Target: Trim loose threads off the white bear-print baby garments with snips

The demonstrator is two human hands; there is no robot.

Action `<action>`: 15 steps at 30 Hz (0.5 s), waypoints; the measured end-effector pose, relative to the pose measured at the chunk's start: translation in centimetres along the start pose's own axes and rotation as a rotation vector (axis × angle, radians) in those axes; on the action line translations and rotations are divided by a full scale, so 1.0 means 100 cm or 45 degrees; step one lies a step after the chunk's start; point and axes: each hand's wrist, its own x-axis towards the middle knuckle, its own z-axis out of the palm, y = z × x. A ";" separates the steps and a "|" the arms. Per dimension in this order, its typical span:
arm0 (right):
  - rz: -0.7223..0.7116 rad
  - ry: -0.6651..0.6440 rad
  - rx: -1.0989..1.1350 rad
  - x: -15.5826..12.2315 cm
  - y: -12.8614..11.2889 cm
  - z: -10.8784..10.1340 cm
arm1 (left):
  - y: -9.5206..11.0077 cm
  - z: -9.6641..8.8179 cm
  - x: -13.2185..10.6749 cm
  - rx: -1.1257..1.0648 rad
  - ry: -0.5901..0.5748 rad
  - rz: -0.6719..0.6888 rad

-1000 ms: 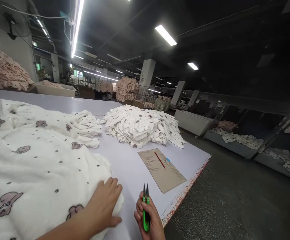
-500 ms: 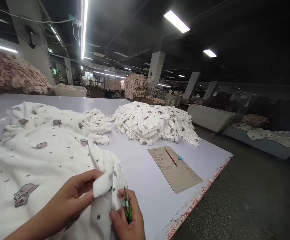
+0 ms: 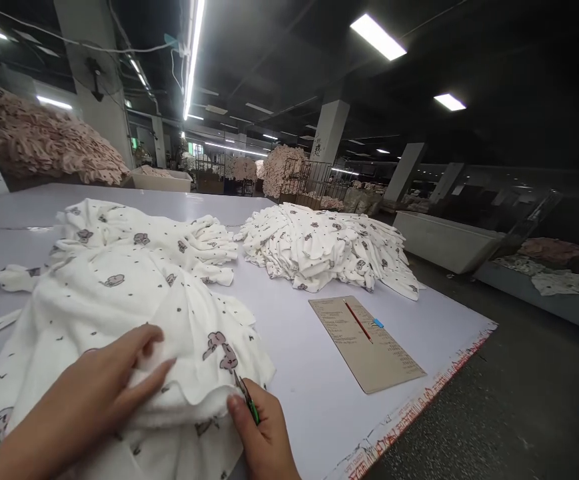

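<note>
Left fingers (image 3: 156,372) now spread flat on one garment (image 3: 119,293); right fingers (image 3: 236,408) pinch one clipper (image 3: 246,395).

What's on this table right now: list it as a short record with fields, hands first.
Left hand: grips a fold of the white cloth
Right hand: holds green snips, tips at the cloth's edge
Table: white, cloth heaped on its near side
Behind: pile of printed pieces
Right of the cloth: brown card with a red pen lying on it
</note>
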 end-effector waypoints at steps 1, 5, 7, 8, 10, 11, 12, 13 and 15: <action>0.008 -0.005 0.011 0.000 -0.001 0.003 | 0.005 0.004 -0.004 -0.041 -0.001 0.085; 0.026 -0.023 0.056 0.002 -0.007 0.010 | 0.025 0.022 -0.013 -0.408 -0.315 0.364; 0.051 -0.021 0.060 0.002 -0.011 0.008 | 0.031 0.030 -0.009 -0.655 -0.485 0.199; 0.061 0.013 0.052 0.001 -0.013 0.007 | 0.032 0.033 -0.006 -0.797 -0.521 0.085; 0.067 0.157 0.005 -0.002 -0.016 0.003 | 0.031 0.037 0.001 -1.046 -0.580 -0.089; 0.063 0.242 -0.032 -0.005 -0.016 0.001 | 0.030 0.038 0.003 -1.138 -0.602 -0.149; 0.048 0.310 -0.074 -0.008 -0.016 0.001 | 0.029 0.039 0.004 -1.207 -0.625 -0.184; 0.019 0.342 -0.117 -0.010 -0.016 0.002 | 0.028 0.040 0.005 -1.260 -0.650 -0.202; -0.069 0.306 -0.197 -0.015 -0.013 0.007 | 0.028 0.041 0.003 -1.358 -0.681 -0.224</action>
